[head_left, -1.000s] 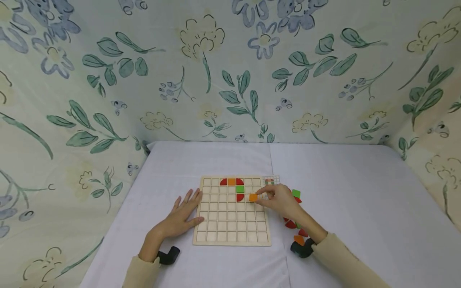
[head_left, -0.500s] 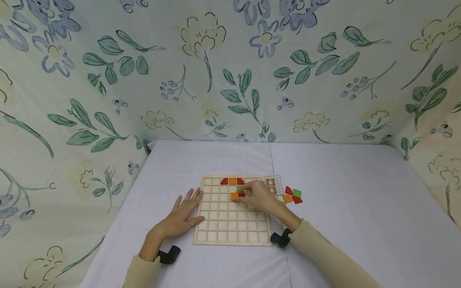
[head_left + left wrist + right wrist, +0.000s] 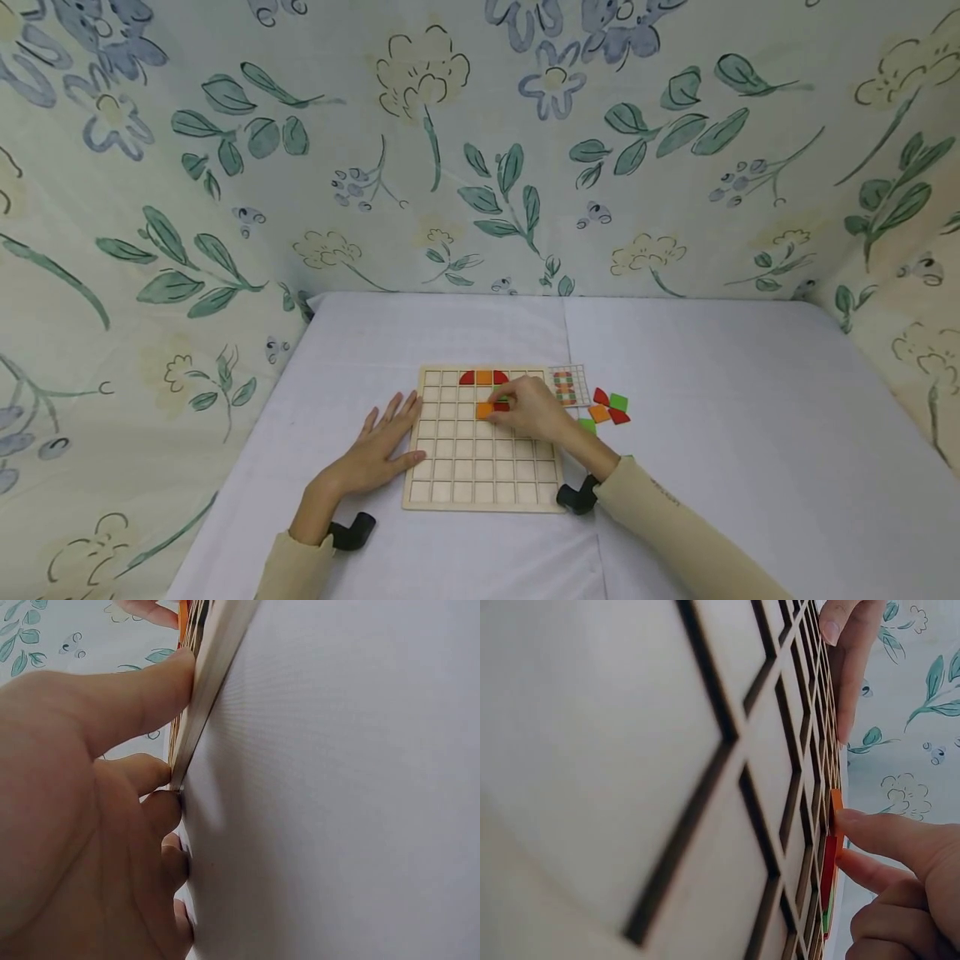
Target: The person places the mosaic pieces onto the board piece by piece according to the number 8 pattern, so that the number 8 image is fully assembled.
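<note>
A wooden grid board [image 3: 450, 471] lies flat on the white-covered table. My right hand [image 3: 534, 408] reaches over it and pinches an orange square tile [image 3: 481, 411] between thumb and finger, at a cell left of a red tile [image 3: 502, 407]. The right wrist view shows that orange tile [image 3: 836, 804] at the board surface; whether it is fully seated I cannot tell. In the top row sit an orange square [image 3: 483, 378] and two red rounded tiles [image 3: 467, 378]. A green tile is mostly hidden by my fingers. My left hand [image 3: 381, 446] rests against the board's left edge, fingers spread, thumb touching the rim.
A printed pattern card [image 3: 568, 385] lies beside the board's upper right. Several loose tiles [image 3: 600, 413], red, green and orange, lie right of it, some hidden by my right forearm. Black wrist mounts [image 3: 352, 532] hang under both wrists. A floral cloth stands behind the table.
My right hand has carried the orange tile leftward across the board, past the red tile, with a small last shift left. My left hand has stayed in place.
</note>
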The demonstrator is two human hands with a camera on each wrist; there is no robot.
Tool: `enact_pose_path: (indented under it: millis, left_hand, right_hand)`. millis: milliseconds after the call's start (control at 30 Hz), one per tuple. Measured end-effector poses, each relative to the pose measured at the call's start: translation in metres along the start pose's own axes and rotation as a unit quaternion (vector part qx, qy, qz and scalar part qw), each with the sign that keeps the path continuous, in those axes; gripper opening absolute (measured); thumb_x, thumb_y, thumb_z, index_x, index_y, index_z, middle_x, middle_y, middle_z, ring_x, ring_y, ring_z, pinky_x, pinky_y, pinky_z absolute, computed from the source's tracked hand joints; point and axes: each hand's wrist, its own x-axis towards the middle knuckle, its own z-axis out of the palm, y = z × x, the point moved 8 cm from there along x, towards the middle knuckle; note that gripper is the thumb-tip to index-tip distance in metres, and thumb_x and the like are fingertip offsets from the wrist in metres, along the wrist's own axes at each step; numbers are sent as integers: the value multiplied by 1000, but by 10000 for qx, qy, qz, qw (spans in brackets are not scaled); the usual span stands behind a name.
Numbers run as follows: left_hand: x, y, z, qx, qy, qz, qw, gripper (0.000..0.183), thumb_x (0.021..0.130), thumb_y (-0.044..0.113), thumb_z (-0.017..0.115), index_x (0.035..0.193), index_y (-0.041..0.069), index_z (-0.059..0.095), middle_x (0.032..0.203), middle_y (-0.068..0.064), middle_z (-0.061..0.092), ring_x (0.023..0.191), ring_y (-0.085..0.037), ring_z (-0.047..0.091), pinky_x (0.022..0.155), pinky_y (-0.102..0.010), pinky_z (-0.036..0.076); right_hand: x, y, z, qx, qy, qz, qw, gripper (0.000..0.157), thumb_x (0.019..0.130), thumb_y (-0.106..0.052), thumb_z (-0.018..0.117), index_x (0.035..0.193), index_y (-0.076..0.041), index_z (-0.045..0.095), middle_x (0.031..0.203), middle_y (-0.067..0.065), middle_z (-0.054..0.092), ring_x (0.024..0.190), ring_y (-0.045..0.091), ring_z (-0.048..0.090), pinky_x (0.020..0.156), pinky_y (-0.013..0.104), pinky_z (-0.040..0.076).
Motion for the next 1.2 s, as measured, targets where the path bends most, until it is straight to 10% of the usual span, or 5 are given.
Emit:
enact_pose_path:
  millis: [1200]
  left_hand:
    - [0,4,-1,32,-217,-146,9997,84,104,39,60,166,7,13,175,-10,4,163,-37,-6,128,-64,-10]
  right_hand:
    - [-10,10,-13,876,396,452,9943,25,84,-24,88,106,-11,84,49,-6,38,46,7,29,45,19,23]
